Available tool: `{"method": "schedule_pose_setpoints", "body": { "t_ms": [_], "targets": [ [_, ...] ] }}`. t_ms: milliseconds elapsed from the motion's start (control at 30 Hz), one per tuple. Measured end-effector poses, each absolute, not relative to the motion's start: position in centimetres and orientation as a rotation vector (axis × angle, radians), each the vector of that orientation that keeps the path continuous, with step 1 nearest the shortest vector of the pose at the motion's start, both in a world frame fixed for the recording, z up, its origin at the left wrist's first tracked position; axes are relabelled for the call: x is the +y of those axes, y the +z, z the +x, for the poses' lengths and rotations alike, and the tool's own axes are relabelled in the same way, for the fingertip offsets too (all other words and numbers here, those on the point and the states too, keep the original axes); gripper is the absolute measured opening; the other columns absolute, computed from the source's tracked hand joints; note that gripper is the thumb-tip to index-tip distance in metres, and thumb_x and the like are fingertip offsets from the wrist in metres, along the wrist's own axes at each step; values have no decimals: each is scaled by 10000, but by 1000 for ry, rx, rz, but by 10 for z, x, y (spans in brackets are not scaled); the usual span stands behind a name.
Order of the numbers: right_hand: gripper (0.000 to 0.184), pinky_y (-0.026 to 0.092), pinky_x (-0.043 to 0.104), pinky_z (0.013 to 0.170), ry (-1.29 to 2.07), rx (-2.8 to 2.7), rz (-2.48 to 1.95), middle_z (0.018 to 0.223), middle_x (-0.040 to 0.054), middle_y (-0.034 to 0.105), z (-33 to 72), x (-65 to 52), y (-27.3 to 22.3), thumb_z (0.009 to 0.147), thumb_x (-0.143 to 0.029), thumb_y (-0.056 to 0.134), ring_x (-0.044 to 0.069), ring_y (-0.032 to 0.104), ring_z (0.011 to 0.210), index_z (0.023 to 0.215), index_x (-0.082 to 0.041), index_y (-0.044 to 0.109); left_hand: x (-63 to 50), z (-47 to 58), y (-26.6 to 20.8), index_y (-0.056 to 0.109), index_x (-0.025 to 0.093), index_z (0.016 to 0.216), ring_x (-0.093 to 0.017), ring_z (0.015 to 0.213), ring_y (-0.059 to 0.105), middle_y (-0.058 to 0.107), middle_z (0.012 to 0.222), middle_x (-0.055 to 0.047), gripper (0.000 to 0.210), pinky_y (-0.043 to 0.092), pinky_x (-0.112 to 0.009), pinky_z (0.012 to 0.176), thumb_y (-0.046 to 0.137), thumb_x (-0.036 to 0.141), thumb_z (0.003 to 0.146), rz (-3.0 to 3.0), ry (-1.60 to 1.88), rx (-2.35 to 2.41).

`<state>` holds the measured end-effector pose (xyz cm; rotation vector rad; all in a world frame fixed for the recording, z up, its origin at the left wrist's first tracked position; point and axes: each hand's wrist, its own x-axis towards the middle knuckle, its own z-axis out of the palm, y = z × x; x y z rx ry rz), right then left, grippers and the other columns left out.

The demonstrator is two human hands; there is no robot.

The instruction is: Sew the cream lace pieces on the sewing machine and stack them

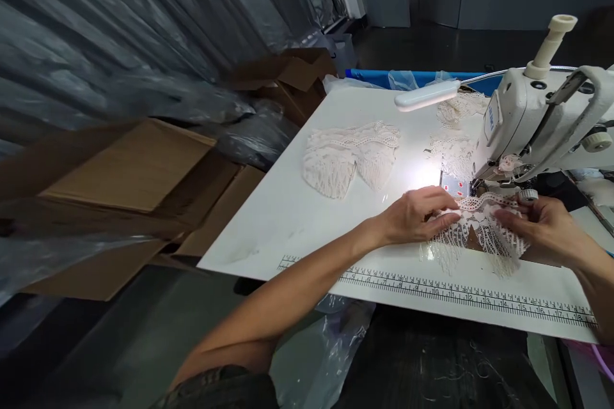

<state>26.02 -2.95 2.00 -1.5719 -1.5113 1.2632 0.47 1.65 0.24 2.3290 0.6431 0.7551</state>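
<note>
A strip of white lace point(474, 220) with scalloped, fringed edges lies at the needle area of a white sewing machine point(513, 115). My left hand point(425, 214) pinches the lace's left end between thumb and fingers, just in front of the machine's metal plate point(455, 185). On the right, my right hand point(542, 223) grips the other end, thumb on top, close to the presser foot. The lace hangs toward the table's front edge between both hands. More lace point(451, 153) lies behind the needle.
A folded pile of lace point(352, 156) rests on the white table point(283, 217) left of the machine. A lamp point(426, 96) lights the needle area. A printed ruler point(446, 289) runs along the front edge. Cardboard boxes point(129, 166) and plastic sheeting point(259, 134) stand at the left.
</note>
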Motion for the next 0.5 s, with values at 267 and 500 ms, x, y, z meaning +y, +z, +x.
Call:
{"method": "schedule_pose_setpoints", "body": {
  "t_ms": [267, 500],
  "targets": [
    [703, 564, 318, 538, 1409, -1456, -1473, 888, 88, 726, 214, -31, 22, 729, -748, 666, 179, 665, 639, 1148, -183, 656, 6, -1, 24, 370, 60, 1457, -164, 721, 618, 660, 892, -68, 890, 459, -256, 572, 728, 524, 787, 1848, 392, 999],
    [348, 589, 383, 753, 335, -2350, -1319, 1070, 107, 712, 247, -36, 2, 996, -337, 424, 240, 693, 905, 1210, -216, 671, 12, 1, 25, 506, 86, 1380, -109, 607, 480, 497, 695, 37, 608, 369, -240, 552, 658, 336, 847, 1911, 372, 1197]
  ]
}}
